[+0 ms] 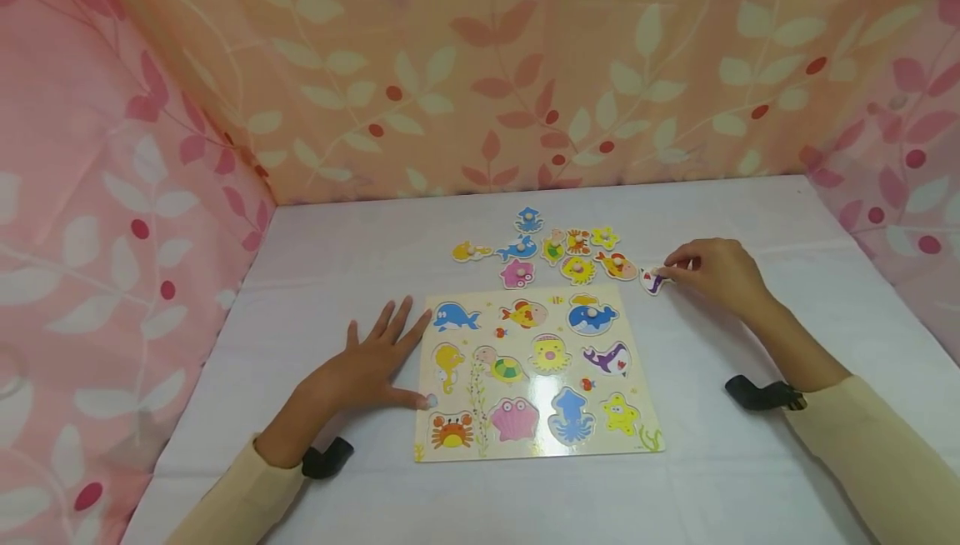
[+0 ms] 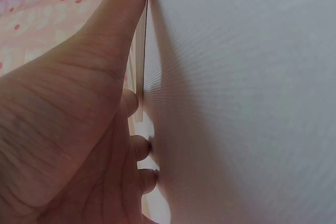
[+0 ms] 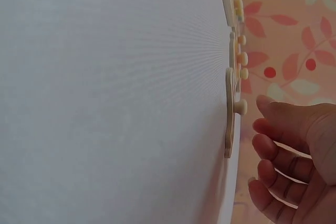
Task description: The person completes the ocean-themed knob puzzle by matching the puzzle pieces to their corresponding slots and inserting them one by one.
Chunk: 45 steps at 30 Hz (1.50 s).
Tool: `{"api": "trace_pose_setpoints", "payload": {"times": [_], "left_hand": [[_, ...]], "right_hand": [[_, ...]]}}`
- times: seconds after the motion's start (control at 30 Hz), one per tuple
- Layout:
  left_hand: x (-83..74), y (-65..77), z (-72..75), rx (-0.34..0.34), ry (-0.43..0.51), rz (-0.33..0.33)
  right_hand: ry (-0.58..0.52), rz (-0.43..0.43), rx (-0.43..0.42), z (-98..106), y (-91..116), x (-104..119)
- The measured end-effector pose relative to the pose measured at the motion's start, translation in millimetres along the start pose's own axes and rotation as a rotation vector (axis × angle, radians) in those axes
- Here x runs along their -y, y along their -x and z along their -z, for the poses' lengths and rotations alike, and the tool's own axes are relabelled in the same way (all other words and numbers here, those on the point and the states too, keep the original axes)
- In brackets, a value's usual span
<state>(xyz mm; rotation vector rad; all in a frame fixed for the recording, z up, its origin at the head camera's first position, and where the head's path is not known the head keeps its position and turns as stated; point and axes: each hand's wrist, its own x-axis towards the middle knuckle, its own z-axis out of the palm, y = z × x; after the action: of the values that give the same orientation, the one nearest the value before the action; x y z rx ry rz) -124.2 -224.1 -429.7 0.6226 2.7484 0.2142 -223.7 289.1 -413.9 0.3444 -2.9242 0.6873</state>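
A wooden peg puzzle board [image 1: 600, 443] with sea-animal pictures lies on the table. My left hand [image 1: 367, 366] is spread flat at its left side, with the thumb and index fingertip touching the board's edge. To the right of the board's far corner, my right hand [image 1: 716, 274] reaches over a purple whale piece [image 1: 649, 282]. In the right wrist view, the loosely bent fingers [image 3: 278, 153] stand a little apart from that piece's round knob [image 3: 241, 107]. A blue whale piece [image 1: 592, 318] with a knob sits in the board's upper right recess.
Beyond the board lie several loose knobbed pieces, among them a blue squid [image 1: 528, 221], a pink shell [image 1: 517, 275], a yellow octopus [image 1: 577, 271] and a red-yellow fish [image 1: 617, 267]. Floral curtains [image 1: 480, 70] hang behind and beside the white-covered table [image 1: 337, 253].
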Motion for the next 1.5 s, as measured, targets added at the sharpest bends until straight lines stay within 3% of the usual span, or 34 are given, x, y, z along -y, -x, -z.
{"api": "trace_pose_setpoints", "payload": {"times": [0.43, 0.77, 1.1, 1.5], "left_hand": [[1.7, -3.6, -2.3, 0.013, -0.001, 0.017], [2.2, -5.1, -3.2, 0.016, -0.005, 0.022], [4.1, -5.8, -5.0, 0.02, -0.006, 0.022], [3.3, -4.8, -3.9, 0.015, 0.002, 0.02]], "right_hand": [[0.055, -0.102, 0.083, -7, -8, 8], [0.074, -0.091, 0.11, -7, -10, 12], [0.074, -0.012, 0.174, -5, -15, 9], [0.153, 0.008, 0.218, 2, -18, 8]]}}
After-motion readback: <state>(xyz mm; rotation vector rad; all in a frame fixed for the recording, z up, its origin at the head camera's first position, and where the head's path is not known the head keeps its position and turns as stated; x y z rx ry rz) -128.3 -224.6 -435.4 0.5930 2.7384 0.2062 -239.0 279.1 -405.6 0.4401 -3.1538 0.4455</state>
